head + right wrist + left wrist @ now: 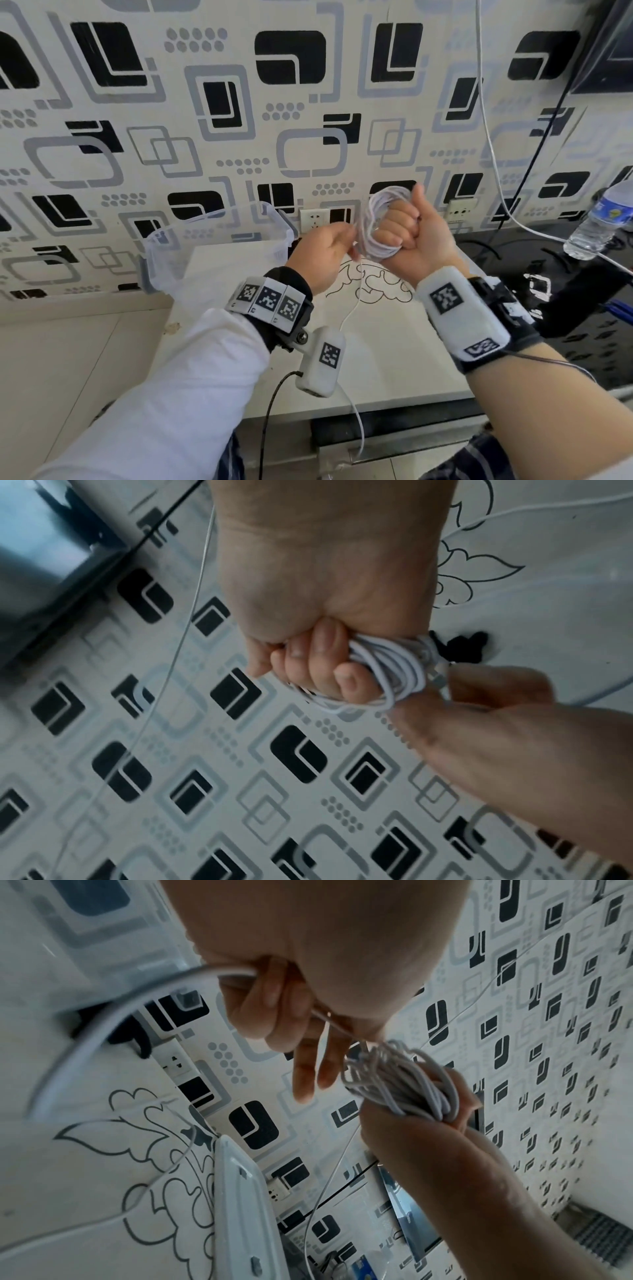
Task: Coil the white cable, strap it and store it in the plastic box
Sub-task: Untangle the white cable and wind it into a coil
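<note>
The white cable (382,219) is wound into a coil of several loops, held up in front of the wall. My right hand (399,231) grips the coil in a fist, fingers curled through the loops (394,674). My left hand (349,240) is just left of the coil and pinches a strand of the cable (329,1019) at the coil's edge. A loose thin tail (346,318) hangs from the coil down to the table. The clear plastic box (219,219) stands uncovered at the table's back left, by my left hand.
The white table (394,342) with a flower drawing runs up to the patterned wall. Wall sockets (313,219) sit behind the hands. A water bottle (596,222), a monitor (613,48) and hanging white and black wires (488,130) are at the right.
</note>
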### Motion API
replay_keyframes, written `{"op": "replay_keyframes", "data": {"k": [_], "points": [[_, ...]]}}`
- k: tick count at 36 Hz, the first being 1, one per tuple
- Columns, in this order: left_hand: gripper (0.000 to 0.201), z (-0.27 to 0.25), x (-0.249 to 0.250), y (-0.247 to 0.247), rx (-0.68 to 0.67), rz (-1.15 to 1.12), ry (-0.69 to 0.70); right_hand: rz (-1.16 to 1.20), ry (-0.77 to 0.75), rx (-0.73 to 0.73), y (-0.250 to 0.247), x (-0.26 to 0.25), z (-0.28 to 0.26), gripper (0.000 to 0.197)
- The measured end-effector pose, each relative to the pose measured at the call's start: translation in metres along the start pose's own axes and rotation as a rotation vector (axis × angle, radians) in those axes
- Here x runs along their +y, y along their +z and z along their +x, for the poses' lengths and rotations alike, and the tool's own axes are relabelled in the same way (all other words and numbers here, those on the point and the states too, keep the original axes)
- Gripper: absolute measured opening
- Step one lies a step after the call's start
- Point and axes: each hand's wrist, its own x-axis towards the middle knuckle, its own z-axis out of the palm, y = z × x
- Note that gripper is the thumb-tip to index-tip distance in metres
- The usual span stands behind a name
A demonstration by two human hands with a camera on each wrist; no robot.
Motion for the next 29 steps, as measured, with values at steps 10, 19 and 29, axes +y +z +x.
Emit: {"op": "replay_keyframes", "data": {"k": [10, 19, 29], "points": [[0.028, -0.009, 0.009, 0.004, -0.206, 0.138, -0.048, 0.231, -0.314, 0.248, -0.010, -0.033, -0.007, 0.054], [0.016, -0.019, 0.023, 0.004, -0.297, 0.206, 0.160, 0.111, -0.498, 0.504, -0.012, -0.038, -0.003, 0.051], [0.021, -0.020, 0.030, -0.004, -0.160, 0.055, 0.257, -0.321, -0.253, 0.545, -0.015, -0.011, 0.010, 0.047]]}}
